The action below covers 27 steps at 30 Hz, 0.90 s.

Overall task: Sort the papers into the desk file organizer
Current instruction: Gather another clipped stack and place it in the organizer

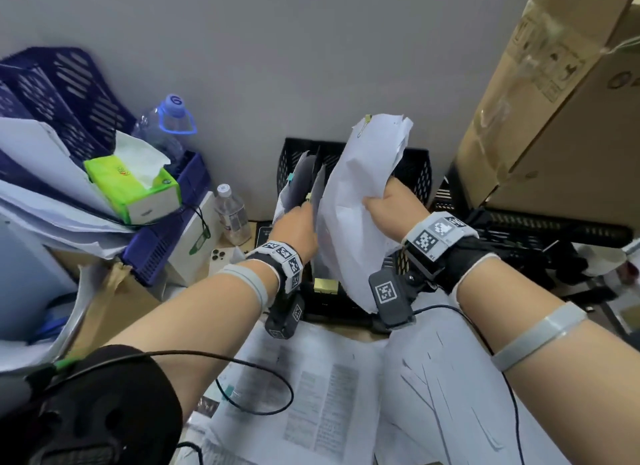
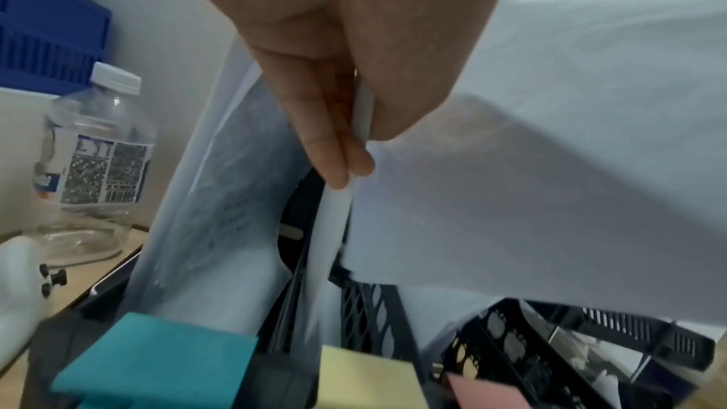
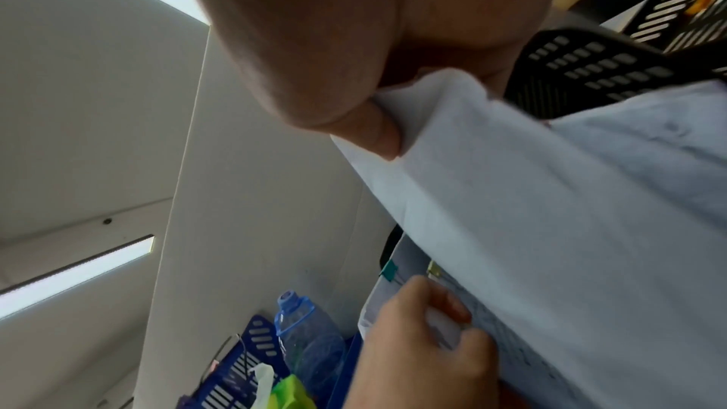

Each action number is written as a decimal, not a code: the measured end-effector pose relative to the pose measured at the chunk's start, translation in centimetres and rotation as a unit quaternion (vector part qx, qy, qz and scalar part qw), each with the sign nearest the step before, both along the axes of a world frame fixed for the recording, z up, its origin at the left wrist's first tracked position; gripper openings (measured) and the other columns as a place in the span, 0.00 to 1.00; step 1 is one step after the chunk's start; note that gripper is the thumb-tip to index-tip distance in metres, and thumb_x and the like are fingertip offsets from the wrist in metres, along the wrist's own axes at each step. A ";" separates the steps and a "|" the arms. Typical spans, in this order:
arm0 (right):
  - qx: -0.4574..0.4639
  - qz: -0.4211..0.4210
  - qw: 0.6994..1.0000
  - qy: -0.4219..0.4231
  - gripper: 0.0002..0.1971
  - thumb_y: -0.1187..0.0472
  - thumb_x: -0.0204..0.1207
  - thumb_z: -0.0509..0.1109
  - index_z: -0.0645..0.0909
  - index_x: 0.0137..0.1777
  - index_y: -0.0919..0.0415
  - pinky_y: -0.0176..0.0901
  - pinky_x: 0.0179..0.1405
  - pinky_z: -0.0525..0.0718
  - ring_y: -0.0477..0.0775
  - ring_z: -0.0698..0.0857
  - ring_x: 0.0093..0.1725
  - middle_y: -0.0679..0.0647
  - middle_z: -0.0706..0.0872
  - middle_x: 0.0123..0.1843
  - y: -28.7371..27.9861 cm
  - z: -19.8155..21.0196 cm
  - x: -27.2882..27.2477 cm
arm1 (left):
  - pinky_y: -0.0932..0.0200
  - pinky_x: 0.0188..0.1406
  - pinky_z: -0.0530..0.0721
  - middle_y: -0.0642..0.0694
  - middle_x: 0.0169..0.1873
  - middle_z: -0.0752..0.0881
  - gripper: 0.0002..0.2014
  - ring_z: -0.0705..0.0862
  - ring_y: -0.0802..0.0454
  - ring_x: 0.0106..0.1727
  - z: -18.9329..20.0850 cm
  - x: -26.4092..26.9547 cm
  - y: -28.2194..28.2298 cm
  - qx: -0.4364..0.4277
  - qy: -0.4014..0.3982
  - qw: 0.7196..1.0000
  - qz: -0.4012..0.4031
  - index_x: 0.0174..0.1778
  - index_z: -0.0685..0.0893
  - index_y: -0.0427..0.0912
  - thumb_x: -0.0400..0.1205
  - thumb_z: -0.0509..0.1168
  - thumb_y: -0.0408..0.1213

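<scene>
Loose printed sheets (image 1: 311, 388) lie nearest; beyond them the right hand (image 1: 388, 205) grips a paper bundle (image 1: 360, 201) above the black organizer (image 1: 415, 173), where left hand (image 1: 298, 225) fingers pinch filed papers (image 1: 294, 184). Widening that slot first should help.

The desk is seen from above and behind both forearms in the head view. Close up, the left wrist view faces down into the organizer (image 2: 366, 307); the right wrist view is tilted up toward the ceiling. The papers (image 1: 360, 201) are shared.
</scene>
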State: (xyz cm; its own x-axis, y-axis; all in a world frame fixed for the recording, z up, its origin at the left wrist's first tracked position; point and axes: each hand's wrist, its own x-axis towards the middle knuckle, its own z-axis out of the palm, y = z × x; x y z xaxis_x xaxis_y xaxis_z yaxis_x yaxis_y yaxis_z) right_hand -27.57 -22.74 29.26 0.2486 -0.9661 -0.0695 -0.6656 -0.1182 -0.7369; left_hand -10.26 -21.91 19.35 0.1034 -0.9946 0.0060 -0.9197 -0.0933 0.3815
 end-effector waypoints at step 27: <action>0.191 -0.016 0.981 -0.037 0.12 0.56 0.79 0.65 0.85 0.42 0.62 0.55 0.29 0.91 0.58 0.92 0.30 0.55 0.92 0.35 1.7 -10.8 3.9 | 0.57 0.42 0.82 0.50 0.43 0.82 0.22 0.85 0.49 0.38 -1.1 1.5 2.7 -0.052 0.175 0.983 -0.018 0.67 0.69 0.49 0.80 0.70 0.39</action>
